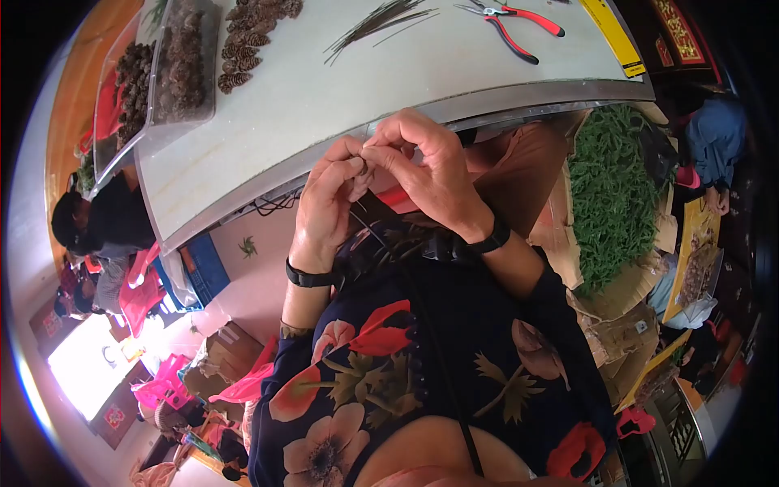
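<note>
My left hand (324, 191) and my right hand (422, 158) meet at the table's near edge, fingertips pinched together. Between them is a small brownish thing, mostly covered by the fingers, so its kind cannot be made out. A short thin strand shows just below my left hand. On the table (324, 114), beyond my hands, pine cones (241, 55) lie in rows at the far left. A loose bundle of thin dark wires (381, 26) is at the far middle. To its right lie red-handled pliers (511, 20), jaws pointing left.
Clear plastic tubs (182, 69) of pine cones stand at the table's left corner. A yellow strip-shaped package (613, 36) lies far right. Right of my legs is an open cardboard box (641, 288) full of green artificial sprigs (613, 195). Other people sit on both sides.
</note>
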The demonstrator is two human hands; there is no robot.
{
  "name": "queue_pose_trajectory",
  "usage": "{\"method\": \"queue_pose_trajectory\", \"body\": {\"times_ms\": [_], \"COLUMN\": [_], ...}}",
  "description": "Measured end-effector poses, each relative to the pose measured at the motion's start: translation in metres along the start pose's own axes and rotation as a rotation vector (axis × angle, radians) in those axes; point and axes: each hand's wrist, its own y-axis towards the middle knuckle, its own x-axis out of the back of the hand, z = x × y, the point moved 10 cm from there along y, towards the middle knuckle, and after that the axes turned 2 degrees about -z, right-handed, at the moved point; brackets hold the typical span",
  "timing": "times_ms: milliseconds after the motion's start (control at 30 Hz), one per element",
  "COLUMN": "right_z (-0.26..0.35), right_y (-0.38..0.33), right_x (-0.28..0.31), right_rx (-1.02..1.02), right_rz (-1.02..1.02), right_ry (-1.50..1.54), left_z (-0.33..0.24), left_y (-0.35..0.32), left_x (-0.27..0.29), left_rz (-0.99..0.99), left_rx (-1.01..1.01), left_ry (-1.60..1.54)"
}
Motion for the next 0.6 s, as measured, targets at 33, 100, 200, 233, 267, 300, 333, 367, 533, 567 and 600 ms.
{"method": "queue_pose_trajectory", "body": {"times_ms": [33,100,200,233,267,300,333,367,533,567,600], "right_z": [-0.001,0.005,0.010,0.012,0.013,0.012,0.013,0.014,0.018,0.019,0.023], "right_y": [-0.001,-0.002,-0.003,-0.002,-0.001,0.000,0.001,0.002,0.005,0.006,0.005], "right_x": [0.000,0.000,0.002,0.003,0.004,0.006,0.006,0.008,0.013,0.014,0.011], "right_rx": [-0.002,0.066,0.119,0.139,0.158,0.157,0.198,0.238,0.254,0.252,0.285], "right_rz": [0.003,0.008,0.033,0.052,0.071,0.073,0.087,0.101,0.184,0.187,0.226], "right_ry": [0.000,-0.004,-0.027,-0.050,-0.073,-0.073,-0.093,-0.116,-0.192,-0.193,-0.233], "left_z": [0.001,-0.002,0.000,0.001,0.002,0.003,0.002,0.001,0.007,0.007,0.009], "left_y": [0.000,0.000,0.001,0.001,0.000,0.000,-0.002,-0.004,-0.007,-0.007,-0.007], "left_x": [0.000,0.000,0.002,0.000,-0.003,-0.003,-0.006,-0.011,-0.019,-0.017,-0.015], "left_rz": [-0.003,-0.025,0.001,0.041,0.082,0.080,0.084,0.089,0.156,0.155,0.163], "left_rx": [0.001,-0.028,-0.040,-0.036,-0.032,-0.032,-0.028,-0.022,0.051,0.051,0.060], "left_ry": [-0.002,0.035,0.069,0.085,0.101,0.099,0.078,0.055,-0.007,-0.011,-0.026]}}
